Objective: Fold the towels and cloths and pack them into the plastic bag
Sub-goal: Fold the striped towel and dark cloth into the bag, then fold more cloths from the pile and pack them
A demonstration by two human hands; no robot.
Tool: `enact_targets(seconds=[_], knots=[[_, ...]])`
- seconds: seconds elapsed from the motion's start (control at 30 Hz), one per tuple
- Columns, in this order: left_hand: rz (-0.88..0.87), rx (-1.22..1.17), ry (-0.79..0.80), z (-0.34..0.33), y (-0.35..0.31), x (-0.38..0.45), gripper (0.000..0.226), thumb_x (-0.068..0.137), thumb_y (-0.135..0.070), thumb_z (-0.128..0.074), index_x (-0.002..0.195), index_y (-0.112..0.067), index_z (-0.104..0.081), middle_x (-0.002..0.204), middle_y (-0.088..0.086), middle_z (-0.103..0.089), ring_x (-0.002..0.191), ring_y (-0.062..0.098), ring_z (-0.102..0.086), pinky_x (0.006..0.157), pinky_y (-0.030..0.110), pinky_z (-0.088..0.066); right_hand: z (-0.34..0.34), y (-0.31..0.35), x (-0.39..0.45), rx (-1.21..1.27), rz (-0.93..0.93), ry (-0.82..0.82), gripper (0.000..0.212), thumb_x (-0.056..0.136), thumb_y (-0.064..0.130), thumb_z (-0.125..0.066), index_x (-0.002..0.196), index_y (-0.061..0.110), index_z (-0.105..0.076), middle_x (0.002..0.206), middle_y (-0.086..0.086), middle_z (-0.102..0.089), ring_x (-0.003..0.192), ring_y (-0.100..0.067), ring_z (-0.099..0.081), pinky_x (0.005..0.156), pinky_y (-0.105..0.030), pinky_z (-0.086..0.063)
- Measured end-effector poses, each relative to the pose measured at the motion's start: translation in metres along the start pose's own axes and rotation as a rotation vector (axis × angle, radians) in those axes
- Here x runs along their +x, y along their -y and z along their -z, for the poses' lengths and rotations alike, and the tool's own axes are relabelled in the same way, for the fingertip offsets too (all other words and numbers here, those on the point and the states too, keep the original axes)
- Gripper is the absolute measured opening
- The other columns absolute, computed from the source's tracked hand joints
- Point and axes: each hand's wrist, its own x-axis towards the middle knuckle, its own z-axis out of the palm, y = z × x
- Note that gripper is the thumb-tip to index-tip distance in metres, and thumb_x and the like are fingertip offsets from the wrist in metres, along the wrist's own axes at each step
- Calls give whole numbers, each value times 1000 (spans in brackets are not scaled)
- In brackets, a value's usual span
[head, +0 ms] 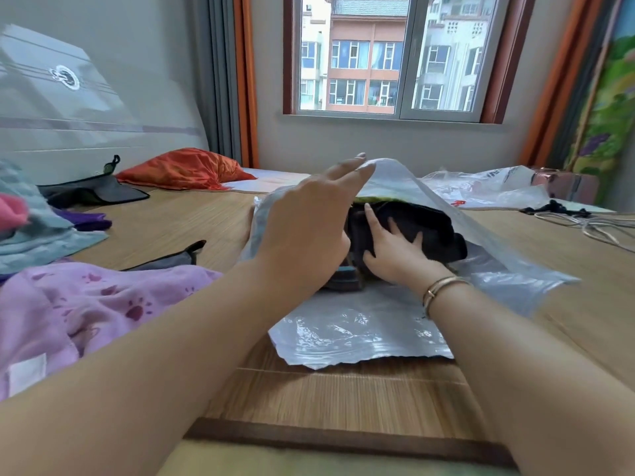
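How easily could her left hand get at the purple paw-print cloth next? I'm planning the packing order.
Probably yes. The purple paw-print cloth lies uncovered on the left, beside her left forearm. But the left hand is holding up the plastic bag and would have to let go.

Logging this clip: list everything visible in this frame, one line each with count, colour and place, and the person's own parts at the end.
plastic bag: one, clear, centre of the mat, mouth lifted.
dark folded cloth: one, black, in the bag's mouth.
green cloth: one, only an edge shows, above the black one.
paw-print cloth: one, lilac, near left.
teal towel: one, left edge, with a pink cloth on it.
purple cloth: one, left.
grey cloths: two, left, black-trimmed.
orange pillow: one, far left.
second plastic bag: one, whitish, far right.
cable: pale, right.
bamboo mat: one, tan, underneath.
left hand: lifts the bag's upper layer.
right hand: presses the dark cloth; gold bracelet.
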Motion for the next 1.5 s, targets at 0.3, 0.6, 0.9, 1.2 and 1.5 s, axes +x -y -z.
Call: enact_targets(seconds=[0.3,0.6,0.9,1.2,1.5], knots=[[-5,-55,-33,-5,1,-4,89,70,17,-42,144,-32,-43,148,-21,-39,129,9,-49,97,31,-48,-26,-27,-4,97,-123,-19,91,83,65,-48,147,48,15,159,6,22,145,-26,24,107,-72,5],[-74,-30,16,-7,9,-11,85,68,14,-39,139,-32,-48,149,-22,-36,125,11,-52,85,30,-53,-16,-33,24,47,-162,230,88,82,68,-48,147,51,9,160,0,19,147,-35,13,113,-65,-8],[104,-51,16,13,22,-76,75,73,19,-46,131,-28,-58,157,-6,-26,139,21,-32,111,33,-32,-5,43,-105,339,17,-229,43,92,22,-49,135,16,-49,131,-4,-56,110,-21,-56,83,-33,-47],[526,-144,-137,62,70,-201,58,68,18,-44,99,-22,-73,146,-1,-45,130,19,-43,101,30,-39,13,162,-196,437,320,-333,14,85,17,-52,77,15,-64,75,4,-61,72,-16,-53,63,-34,-44],[731,45,-6,91,131,-243,40,78,-8,-62,114,-25,-69,136,-1,-54,121,29,-52,103,35,-40,-30,244,-176,395,352,141,59,86,46,-62,133,14,-45,135,-6,-51,121,-23,-49,94,-33,-43]])
